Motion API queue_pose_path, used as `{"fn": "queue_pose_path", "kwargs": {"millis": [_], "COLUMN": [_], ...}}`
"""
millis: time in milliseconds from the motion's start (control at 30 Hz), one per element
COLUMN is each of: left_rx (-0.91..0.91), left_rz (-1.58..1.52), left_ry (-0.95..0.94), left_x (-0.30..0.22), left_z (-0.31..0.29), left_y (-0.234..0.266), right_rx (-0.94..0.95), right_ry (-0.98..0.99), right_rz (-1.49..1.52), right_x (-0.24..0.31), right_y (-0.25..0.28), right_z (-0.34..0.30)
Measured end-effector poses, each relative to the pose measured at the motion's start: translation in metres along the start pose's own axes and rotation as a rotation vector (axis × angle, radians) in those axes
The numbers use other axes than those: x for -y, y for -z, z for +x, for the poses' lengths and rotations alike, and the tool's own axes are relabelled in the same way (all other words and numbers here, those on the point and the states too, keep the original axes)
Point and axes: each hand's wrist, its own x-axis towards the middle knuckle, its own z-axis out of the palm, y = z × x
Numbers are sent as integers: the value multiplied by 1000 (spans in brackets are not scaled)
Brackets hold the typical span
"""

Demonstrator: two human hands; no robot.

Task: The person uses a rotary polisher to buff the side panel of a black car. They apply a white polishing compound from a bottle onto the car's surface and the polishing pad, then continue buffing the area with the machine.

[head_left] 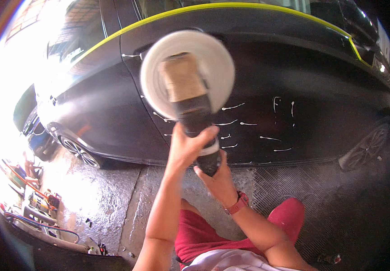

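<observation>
A power polisher (192, 108) with a tan-and-black body is in front of me, its round white pad (222, 79) blurred by motion against or close to the upper part of a black car door (276, 63). My left hand (186, 147) is wrapped round the polisher's dark body. Lower down, my right hand (218, 180) grips the rear end of the same tool; a red watch (238, 203) is on that wrist. White streaks of liquid (233, 123) lie across the door, mostly right of and below the pad. How firmly the pad touches the paint is hidden.
Yellow-green tape (231, 5) runs along the car's window line. Car wheels (79, 151) stand at left and right. Hoses, a cart and other gear (41, 203) crowd the lower left. The concrete floor (91, 189) looks wet, with dark grid matting (289, 180) at right.
</observation>
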Motion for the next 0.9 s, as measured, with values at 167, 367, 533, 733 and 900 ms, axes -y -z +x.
{"fn": "queue_pose_path", "kwargs": {"millis": [167, 367, 533, 733, 900], "left_rx": [197, 142, -120, -398, -293], "left_rz": [142, 5, -202, -365, -243], "left_ry": [-56, 47, 91, 102, 131], "left_x": [21, 53, 47, 43, 42], "left_z": [0, -24, -26, -10, -25], "left_y": [-63, -53, 10, 90, 86], "right_rx": [-231, -219, 141, 463, 428], "right_ry": [-179, -21, -104, 32, 19], "right_rz": [243, -150, -179, -231, -210], "right_x": [-54, -65, -21, 7, 5], "right_y": [9, 21, 5, -26, -27], "right_z": [-28, -47, -19, 32, 11]}}
